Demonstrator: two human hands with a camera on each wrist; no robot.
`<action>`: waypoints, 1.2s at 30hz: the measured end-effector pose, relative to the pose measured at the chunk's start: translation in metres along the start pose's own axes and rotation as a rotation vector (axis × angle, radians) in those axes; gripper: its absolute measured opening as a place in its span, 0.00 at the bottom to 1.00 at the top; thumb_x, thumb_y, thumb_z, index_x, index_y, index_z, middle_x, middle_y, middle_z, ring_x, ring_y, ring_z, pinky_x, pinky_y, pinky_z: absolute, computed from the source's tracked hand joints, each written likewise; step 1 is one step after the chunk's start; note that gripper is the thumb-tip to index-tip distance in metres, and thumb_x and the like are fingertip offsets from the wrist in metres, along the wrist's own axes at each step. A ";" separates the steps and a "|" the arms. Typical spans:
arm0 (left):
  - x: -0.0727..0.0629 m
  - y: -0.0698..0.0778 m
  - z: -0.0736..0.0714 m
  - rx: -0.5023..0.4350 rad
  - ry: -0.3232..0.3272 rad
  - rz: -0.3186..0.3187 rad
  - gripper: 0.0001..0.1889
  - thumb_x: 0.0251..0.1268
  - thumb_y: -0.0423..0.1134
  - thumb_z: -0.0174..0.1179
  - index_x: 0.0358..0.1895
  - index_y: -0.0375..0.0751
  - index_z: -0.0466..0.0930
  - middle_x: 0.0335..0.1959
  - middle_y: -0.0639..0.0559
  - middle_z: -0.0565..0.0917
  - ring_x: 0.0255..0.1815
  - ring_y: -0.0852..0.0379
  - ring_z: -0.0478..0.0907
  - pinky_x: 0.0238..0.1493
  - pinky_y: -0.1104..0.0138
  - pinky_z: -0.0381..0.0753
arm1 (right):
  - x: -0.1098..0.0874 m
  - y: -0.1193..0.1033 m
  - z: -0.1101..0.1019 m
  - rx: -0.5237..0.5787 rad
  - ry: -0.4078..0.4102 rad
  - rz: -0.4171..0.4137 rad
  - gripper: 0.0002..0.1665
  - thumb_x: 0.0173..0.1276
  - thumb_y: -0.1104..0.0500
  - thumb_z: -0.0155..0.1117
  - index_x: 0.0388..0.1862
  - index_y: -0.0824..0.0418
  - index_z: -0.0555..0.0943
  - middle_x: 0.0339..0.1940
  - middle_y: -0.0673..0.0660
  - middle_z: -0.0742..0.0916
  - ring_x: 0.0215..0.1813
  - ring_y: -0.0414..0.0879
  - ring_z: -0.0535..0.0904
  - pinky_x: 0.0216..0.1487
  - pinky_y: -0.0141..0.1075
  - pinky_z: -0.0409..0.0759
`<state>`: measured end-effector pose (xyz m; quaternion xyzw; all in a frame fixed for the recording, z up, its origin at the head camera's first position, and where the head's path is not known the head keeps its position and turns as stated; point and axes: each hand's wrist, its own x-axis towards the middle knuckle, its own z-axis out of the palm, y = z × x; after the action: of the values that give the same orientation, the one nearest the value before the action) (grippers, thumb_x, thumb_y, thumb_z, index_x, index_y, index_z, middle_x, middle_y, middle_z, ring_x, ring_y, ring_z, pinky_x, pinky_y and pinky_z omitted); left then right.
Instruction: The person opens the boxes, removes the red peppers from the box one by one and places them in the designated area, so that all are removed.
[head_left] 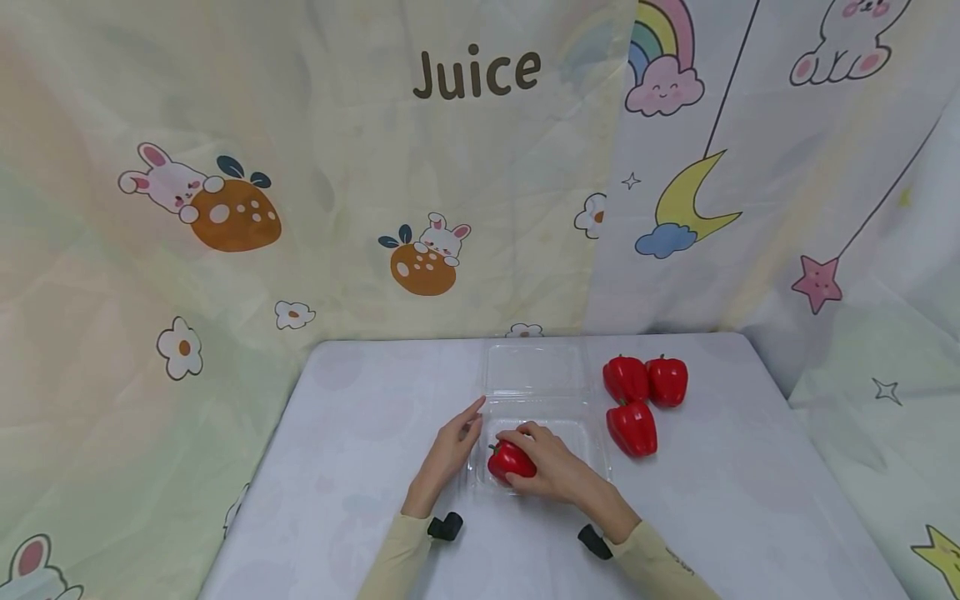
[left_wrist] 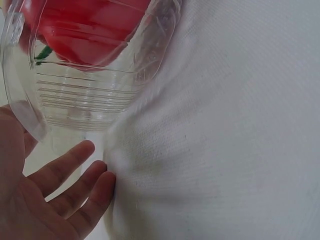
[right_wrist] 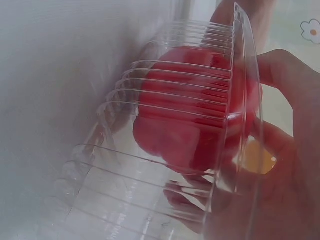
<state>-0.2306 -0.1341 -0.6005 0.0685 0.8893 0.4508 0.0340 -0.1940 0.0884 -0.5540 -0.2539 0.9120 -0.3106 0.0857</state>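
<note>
A clear plastic clamshell box (head_left: 577, 429) lies with its lid (head_left: 536, 367) folded back on the table. Inside its left part is a red bell pepper (head_left: 507, 463), stem toward the left. My right hand (head_left: 553, 465) reaches over the rim and grips this pepper between thumb and fingers; in the right wrist view the pepper (right_wrist: 185, 110) shows through the ribbed wall. At the box's left side is my left hand (head_left: 452, 446), fingers straight and beside the rim. The left wrist view shows those fingers (left_wrist: 75, 190) extended and spread, holding nothing.
Three more red bell peppers, one at the back left (head_left: 626, 379), one at the back right (head_left: 667, 381) and one in front (head_left: 632, 429), sit together right of the box. A patterned curtain (head_left: 345, 167) hangs behind the white-covered table (head_left: 360, 417).
</note>
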 end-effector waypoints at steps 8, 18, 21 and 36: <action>0.000 0.000 0.000 -0.006 -0.002 -0.001 0.25 0.79 0.49 0.50 0.76 0.65 0.65 0.63 0.46 0.82 0.54 0.51 0.81 0.53 0.54 0.86 | -0.001 -0.001 -0.002 0.006 0.016 -0.012 0.44 0.52 0.50 0.78 0.70 0.47 0.73 0.61 0.56 0.78 0.60 0.51 0.75 0.47 0.46 0.88; -0.001 0.000 0.001 0.008 0.003 0.003 0.25 0.79 0.50 0.50 0.76 0.66 0.64 0.63 0.45 0.81 0.55 0.50 0.82 0.53 0.53 0.86 | -0.003 -0.001 -0.007 -0.020 0.015 -0.006 0.45 0.52 0.50 0.79 0.70 0.46 0.72 0.60 0.55 0.78 0.59 0.50 0.76 0.47 0.45 0.88; -0.001 0.000 0.001 0.008 0.002 0.005 0.25 0.79 0.50 0.50 0.76 0.65 0.64 0.64 0.45 0.81 0.56 0.49 0.82 0.54 0.52 0.86 | -0.004 -0.001 -0.009 -0.014 0.014 -0.006 0.45 0.52 0.50 0.79 0.70 0.47 0.73 0.60 0.55 0.78 0.59 0.50 0.76 0.47 0.45 0.88; -0.003 0.001 -0.001 -0.009 -0.006 0.006 0.25 0.79 0.50 0.50 0.76 0.66 0.63 0.65 0.45 0.80 0.58 0.47 0.81 0.56 0.51 0.85 | -0.007 0.000 -0.013 -0.028 0.040 -0.016 0.46 0.49 0.52 0.81 0.69 0.47 0.73 0.60 0.54 0.79 0.59 0.49 0.76 0.46 0.45 0.89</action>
<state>-0.2281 -0.1341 -0.5989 0.0724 0.8869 0.4549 0.0357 -0.1920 0.0990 -0.5434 -0.2560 0.9158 -0.3032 0.0614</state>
